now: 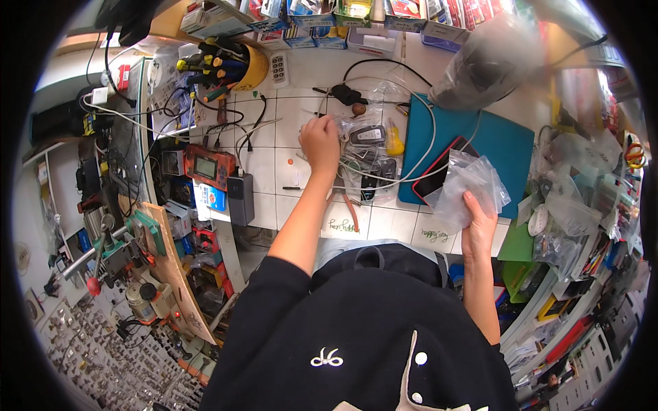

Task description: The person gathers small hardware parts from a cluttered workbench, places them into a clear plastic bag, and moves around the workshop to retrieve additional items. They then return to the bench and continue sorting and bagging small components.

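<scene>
My right hand (pixel 479 225) grips several clear plastic zip bags (pixel 460 195), held over the edge of a teal mat. My left hand (pixel 320 140) is closed, its fingers curled down near the tabletop; what they pinch, if anything, is hidden. Right beside it lie clear bags with car key fobs, one a grey-rimmed fob (pixel 368 135). A darker fob (pixel 388 168) lies nearer to me. A yellow-handled tool (pixel 394 140) rests to their right. Orange-handled pliers (pixel 351 211) lie on the white tiles below. Under the held bags, a red-edged phone (pixel 439 171) shows partly.
White cables (pixel 432 130) loop over the table and the teal mat (pixel 504 147). At left stand a tool-filled yellow cup (pixel 255 67), a red handheld device (pixel 208 166) and a dark power bank (pixel 240 198). Boxes (pixel 312 8) line the back. Plastic bags (pixel 572 185) pile up at right.
</scene>
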A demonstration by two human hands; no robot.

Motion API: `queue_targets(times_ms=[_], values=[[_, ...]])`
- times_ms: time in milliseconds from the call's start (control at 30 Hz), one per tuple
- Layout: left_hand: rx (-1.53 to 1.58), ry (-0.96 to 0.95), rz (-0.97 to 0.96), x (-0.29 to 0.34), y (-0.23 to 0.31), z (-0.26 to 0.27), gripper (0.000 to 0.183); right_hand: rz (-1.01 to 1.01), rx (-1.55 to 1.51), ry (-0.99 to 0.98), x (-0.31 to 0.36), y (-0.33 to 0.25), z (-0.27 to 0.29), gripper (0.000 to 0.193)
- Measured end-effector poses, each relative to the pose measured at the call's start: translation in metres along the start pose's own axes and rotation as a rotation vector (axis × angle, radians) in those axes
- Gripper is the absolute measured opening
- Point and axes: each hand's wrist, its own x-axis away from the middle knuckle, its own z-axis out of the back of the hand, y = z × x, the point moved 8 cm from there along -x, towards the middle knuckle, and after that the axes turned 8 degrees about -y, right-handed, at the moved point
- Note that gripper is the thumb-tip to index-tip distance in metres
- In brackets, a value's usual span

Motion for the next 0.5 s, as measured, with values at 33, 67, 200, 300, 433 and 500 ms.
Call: queue_targets(times_ms=[33,67,200,300,433,500], values=[[0.252,0.03,0.031,0.005,-0.004,0.009,0.026,-0.012,-0.005,-0.01,-0.002,0.002,-0.005,0.035],[0.607,-0.04,0.066,0.009,-0.006,0.009,0.026,-0.032,-0.008,-0.011,-0.004,0.004,-0.009,0.035],[1.46,-0.34,0.154,0.036,0.022,0.016,0.026,-0.061,0.049,-0.083,-0.013,0.013,-0.031,0.035],[1.656,-0.478,0.143,0.055,0.055,0.024,0.026,-0.02,0.153,-0.117,-0.019,0.013,-0.041,0.034],[1.653,-0.516,0.184,0.067,0.079,0.023,0.027,-0.027,0.124,-0.165,-0.023,0.016,-0.048,0.035],[1.641,-0.513,0.229,0.071,0.085,0.019,0.025,-0.067,0.097,-0.184,-0.023,0.022,-0.051,0.035]])
